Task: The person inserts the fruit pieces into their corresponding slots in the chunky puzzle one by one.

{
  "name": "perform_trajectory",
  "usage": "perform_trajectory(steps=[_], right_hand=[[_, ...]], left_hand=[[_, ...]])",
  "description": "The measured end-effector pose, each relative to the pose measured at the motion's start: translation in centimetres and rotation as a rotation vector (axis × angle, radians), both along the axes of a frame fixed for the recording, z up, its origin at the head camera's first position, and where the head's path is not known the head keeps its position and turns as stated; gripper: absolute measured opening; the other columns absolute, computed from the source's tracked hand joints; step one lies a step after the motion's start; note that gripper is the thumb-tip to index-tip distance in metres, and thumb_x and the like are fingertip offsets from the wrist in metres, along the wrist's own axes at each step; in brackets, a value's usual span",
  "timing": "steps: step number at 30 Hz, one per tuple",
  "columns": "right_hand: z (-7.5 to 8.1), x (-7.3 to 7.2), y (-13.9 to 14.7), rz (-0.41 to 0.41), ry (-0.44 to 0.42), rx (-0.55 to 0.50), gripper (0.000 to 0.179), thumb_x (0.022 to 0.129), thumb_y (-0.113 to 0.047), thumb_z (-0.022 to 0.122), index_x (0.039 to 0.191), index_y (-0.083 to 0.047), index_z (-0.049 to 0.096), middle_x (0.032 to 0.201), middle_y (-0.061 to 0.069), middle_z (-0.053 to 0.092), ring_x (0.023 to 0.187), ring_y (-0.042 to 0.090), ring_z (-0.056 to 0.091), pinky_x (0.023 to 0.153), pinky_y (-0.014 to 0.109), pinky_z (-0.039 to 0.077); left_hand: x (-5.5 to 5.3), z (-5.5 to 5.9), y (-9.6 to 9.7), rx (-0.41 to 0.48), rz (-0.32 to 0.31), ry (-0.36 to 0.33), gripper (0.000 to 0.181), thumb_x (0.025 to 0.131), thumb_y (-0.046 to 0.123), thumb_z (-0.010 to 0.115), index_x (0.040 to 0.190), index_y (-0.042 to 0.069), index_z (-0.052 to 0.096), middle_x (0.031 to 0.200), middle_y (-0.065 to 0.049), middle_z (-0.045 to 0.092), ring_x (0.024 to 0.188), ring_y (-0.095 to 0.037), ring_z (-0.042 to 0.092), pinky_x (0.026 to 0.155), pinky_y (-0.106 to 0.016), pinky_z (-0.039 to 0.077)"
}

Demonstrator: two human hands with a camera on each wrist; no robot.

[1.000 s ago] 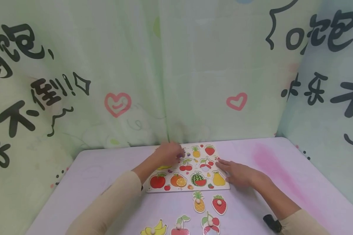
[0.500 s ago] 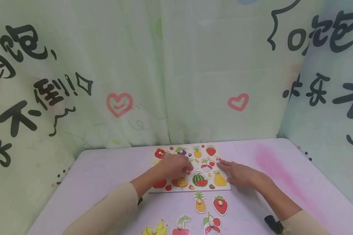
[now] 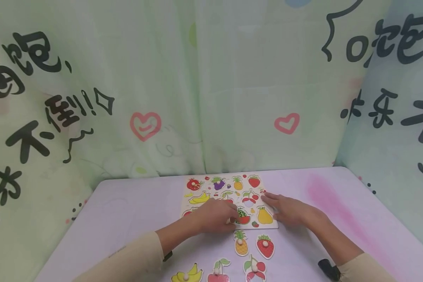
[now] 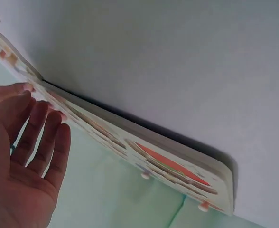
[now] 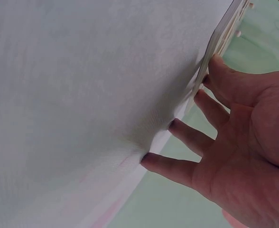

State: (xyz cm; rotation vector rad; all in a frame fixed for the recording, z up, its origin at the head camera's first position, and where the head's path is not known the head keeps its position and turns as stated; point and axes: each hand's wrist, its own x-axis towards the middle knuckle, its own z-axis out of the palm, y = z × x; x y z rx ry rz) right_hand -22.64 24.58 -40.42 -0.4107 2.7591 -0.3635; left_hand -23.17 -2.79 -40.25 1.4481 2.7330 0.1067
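A white fruit puzzle board [image 3: 206, 190] lies flat on the table. My left hand [image 3: 216, 214] is over its front part with the fingertips at the watermelon picture [image 3: 244, 219]. In the left wrist view the left fingers [image 4: 59, 159] are loosely bent, nothing in their grasp, and the thumb and index reach the board's edge. My right hand [image 3: 290, 210] rests at the board's right edge, fingers spread and fairly straight; in the right wrist view two fingertips press the tablecloth. Small knobs stand up from the board, one on the grapes [image 3: 218, 183].
Below the board lie knobbed loose pieces: a pineapple [image 3: 241, 247], a strawberry [image 3: 265, 249], bananas [image 3: 189, 274], cherries [image 3: 217, 277] and another red fruit piece [image 3: 255, 271]. A curtain [image 3: 232, 98] with writing hangs behind the pale table [image 3: 134, 211].
My left hand has moved from the grapes at the back of the board, forward and right to the watermelon. The right hand has stayed at the right edge.
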Motion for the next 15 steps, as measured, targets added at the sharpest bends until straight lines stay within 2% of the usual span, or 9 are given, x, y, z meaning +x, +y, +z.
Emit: perform_trajectory(steps=[6, 11, 15], right_hand=[[0.0, 0.0, 0.0, 0.0, 0.001, 0.006, 0.071, 0.095, -0.02, 0.074, 0.159, -0.015, 0.043, 0.167, 0.017, 0.036, 0.149, 0.049, 0.037, 0.111, 0.065, 0.043], [0.1, 0.0, 0.0, -0.005, 0.0, 0.008, 0.071, 0.095, -0.02, 0.074, 0.159, -0.015, 0.043, 0.167, 0.016, 0.036, 0.149, 0.049, 0.036, 0.111, 0.065, 0.042], [0.1, 0.0, 0.0, -0.005, -0.003, 0.004, 0.072, 0.095, -0.02, 0.074, 0.159, -0.014, 0.043, 0.167, 0.017, 0.035, 0.15, 0.049, 0.036, 0.111, 0.065, 0.042]], left_hand=[[1.4, 0.3, 0.7, 0.01, -0.043, -0.072, 0.019, 0.095, 0.028, 0.078, 0.114, 0.029, 0.08, 0.101, 0.018, 0.075, 0.088, 0.006, 0.064, 0.074, -0.011, 0.045], [2.0, 0.3, 1.1, -0.006, -0.074, -0.078, 0.017, 0.094, 0.028, 0.079, 0.111, 0.028, 0.08, 0.104, 0.018, 0.075, 0.091, 0.007, 0.064, 0.076, -0.011, 0.045], [2.2, 0.2, 1.2, -0.021, -0.084, -0.069, 0.016, 0.094, 0.03, 0.079, 0.11, 0.028, 0.081, 0.101, 0.019, 0.074, 0.09, 0.007, 0.064, 0.075, -0.01, 0.044]])
